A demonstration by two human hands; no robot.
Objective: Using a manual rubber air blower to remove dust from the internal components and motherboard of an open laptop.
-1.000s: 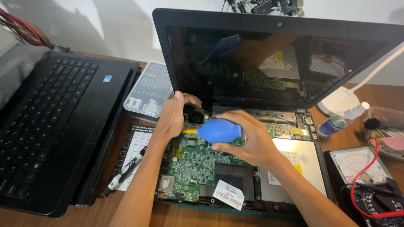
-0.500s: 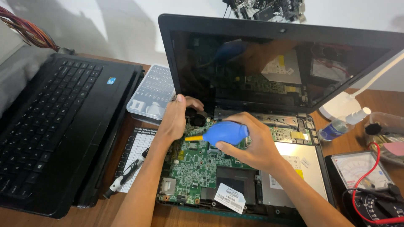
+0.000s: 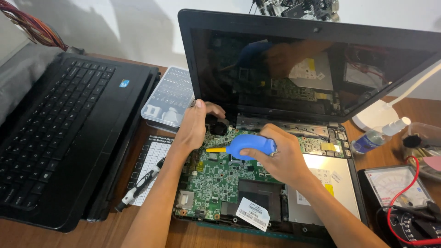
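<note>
The opened black laptop (image 3: 317, 69) at the desk's middle has its green circuit board (image 3: 216, 179) already uncovered. The right hand (image 3: 285, 158) is closed around a blue rubber air blower (image 3: 250, 146), with its yellow nozzle toward the left hand (image 3: 195, 126), which grips the small black fan (image 3: 217, 125). I judge that the dust cleaning is in progress and the reassembly is left.

Blue air blower (image 3: 250, 146) with yellow nozzle, green circuit board (image 3: 213, 177), black laptop (image 3: 59, 133).

Electronics repair bench (opened laptop (image 3: 275, 193), multimeter (image 3: 399, 193))
</note>
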